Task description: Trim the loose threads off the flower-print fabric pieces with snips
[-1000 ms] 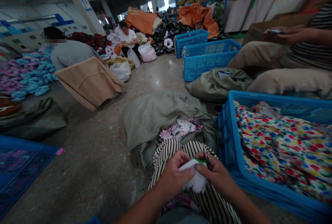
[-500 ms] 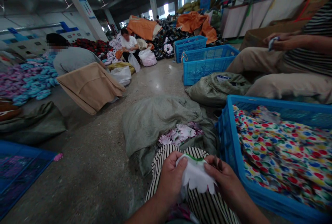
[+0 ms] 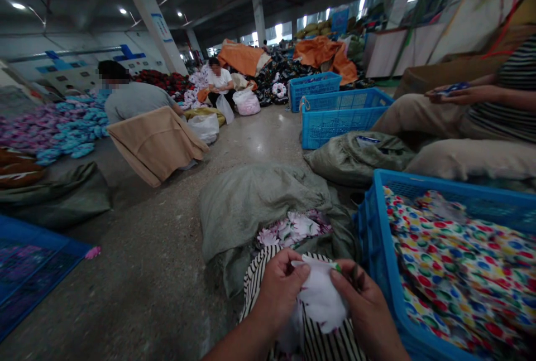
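Observation:
Between my two hands, above my striped lap, is a white fabric piece (image 3: 321, 297) with a scalloped lower edge and a bit of green at its top right. My left hand (image 3: 281, 285) pinches its upper left corner between thumb and fingers. At the upper right, my right hand (image 3: 360, 294) grips the same piece; a dark, thin object shows among its fingers, too unclear to name. Just beyond my knees, a grey-green woven sack (image 3: 259, 199) lies with its mouth toward me, showing pink and white flower-shaped fabric pieces (image 3: 295, 228).
To my right stands a blue crate (image 3: 379, 249) filled with dotted colourful fabric (image 3: 469, 260). Another blue crate (image 3: 37, 272) is at the left. A co-worker (image 3: 494, 93) sits at the right, near another sack (image 3: 355, 152). Two more people sit farther off by fabric heaps.
The white fabric has been turned, so less of its green edging shows. Both hands still hold it. The view has tilted up slightly, and the co-worker's hands at right have lowered.

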The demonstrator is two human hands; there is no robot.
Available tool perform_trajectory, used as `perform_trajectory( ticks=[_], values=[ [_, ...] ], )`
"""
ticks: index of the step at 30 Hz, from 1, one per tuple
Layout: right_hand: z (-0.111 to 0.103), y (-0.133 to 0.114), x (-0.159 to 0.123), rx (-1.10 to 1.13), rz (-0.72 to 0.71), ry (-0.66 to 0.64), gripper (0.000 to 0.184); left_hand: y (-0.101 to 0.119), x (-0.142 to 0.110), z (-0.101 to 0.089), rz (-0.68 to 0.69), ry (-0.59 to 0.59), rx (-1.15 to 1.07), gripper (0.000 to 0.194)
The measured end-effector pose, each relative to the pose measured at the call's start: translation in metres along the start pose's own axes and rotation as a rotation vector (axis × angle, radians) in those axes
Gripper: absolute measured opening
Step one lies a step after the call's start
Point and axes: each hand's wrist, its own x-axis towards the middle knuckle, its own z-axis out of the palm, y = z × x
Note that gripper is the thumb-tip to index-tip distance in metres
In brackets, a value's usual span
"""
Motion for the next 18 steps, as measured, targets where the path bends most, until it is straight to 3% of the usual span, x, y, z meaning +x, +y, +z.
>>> perform_trajectory(
  ticks=[8,13,18],
  values=[
    [0.012,0.007,-0.007,0.018,0.035,0.059,0.040,-0.001,-0.002,0.013,0.034,0.115,-0.211,0.020],
    [0.006,0.030,-0.007,-0.241,-0.062,-0.098,0.034,0.000,0.001,0.014,0.065,0.149,-0.228,0.013],
    [0.002,0.043,-0.018,-0.508,-0.144,-0.286,0.041,0.002,0.013,0.002,0.086,0.213,-0.186,0.016]
  ],
)
